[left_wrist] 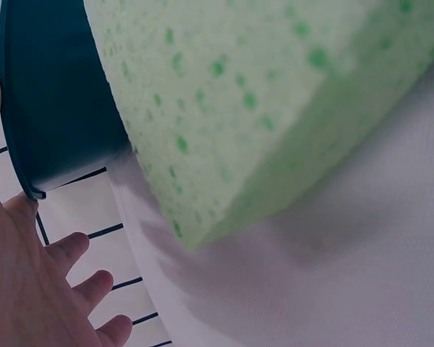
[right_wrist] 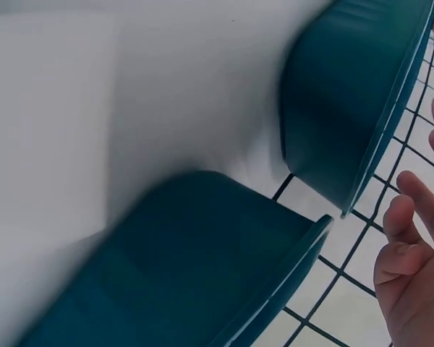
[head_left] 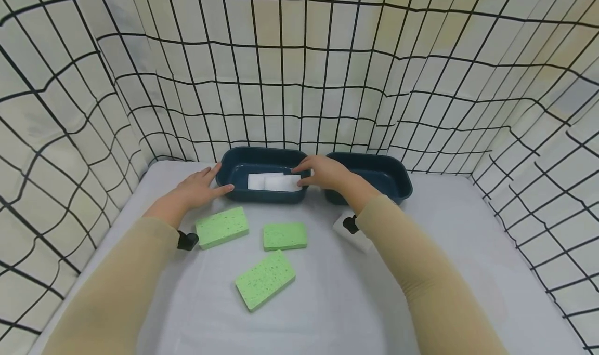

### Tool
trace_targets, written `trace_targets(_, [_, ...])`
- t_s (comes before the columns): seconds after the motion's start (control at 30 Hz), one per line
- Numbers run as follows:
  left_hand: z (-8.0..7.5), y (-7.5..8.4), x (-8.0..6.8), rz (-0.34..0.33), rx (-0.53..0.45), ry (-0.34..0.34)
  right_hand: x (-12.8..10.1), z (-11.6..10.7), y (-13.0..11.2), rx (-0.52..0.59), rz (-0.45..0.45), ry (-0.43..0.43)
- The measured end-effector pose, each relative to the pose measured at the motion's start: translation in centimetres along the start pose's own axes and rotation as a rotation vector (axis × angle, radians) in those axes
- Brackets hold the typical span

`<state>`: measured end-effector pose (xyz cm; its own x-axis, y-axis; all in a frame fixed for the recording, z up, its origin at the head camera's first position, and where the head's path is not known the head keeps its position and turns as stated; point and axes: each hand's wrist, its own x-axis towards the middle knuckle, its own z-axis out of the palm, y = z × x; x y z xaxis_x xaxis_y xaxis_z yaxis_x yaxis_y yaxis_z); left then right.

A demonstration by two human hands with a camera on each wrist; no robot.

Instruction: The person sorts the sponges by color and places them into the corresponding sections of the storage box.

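Two dark teal trays stand side by side at the back of the table. The left tray [head_left: 234, 163] holds white sponges [head_left: 273, 181]. My left hand [head_left: 219, 180] lies flat on the table, its thumb and forefinger against that tray's left front corner. My right hand [head_left: 303, 171] reaches over the left tray's right rim, fingers relaxed on the white sponges, gripping nothing. In the right wrist view its fingers [right_wrist: 412, 267] hang loosely curled. The right tray [head_left: 379, 172] looks bare inside. Three green sponges [head_left: 222, 226] [head_left: 285, 236] [head_left: 264, 279] lie in front of the trays.
Another white sponge [head_left: 357, 236] lies on the table, partly under my right forearm. A white cloth with a black grid [head_left: 299, 84] walls in the table on three sides. The table [head_left: 468, 251] is covered in grey-white cloth.
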<state>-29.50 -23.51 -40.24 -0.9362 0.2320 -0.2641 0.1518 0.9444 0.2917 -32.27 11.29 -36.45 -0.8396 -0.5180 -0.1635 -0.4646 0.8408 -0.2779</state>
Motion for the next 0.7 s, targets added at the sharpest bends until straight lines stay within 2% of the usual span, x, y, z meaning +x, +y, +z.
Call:
trace_targets(0.27, [-0.1, 0.2, -0.1, -0.008, -0.014, -0.006, -3.3, 0.4, 0.1, 0.019, -0.065, 0.023])
trace_targets(0.53, [-0.2, 0.1, 0.0, 0.004, -0.004, 0.003, -7.5, 0.9, 0.4, -0.013, -0.123, 0.042])
trace_targets(0.7, [-0.2, 0.2, -0.1, 0.014, -0.010, 0.000, -10.5, 2.0, 1.3, -0.007, -0.147, 0.027])
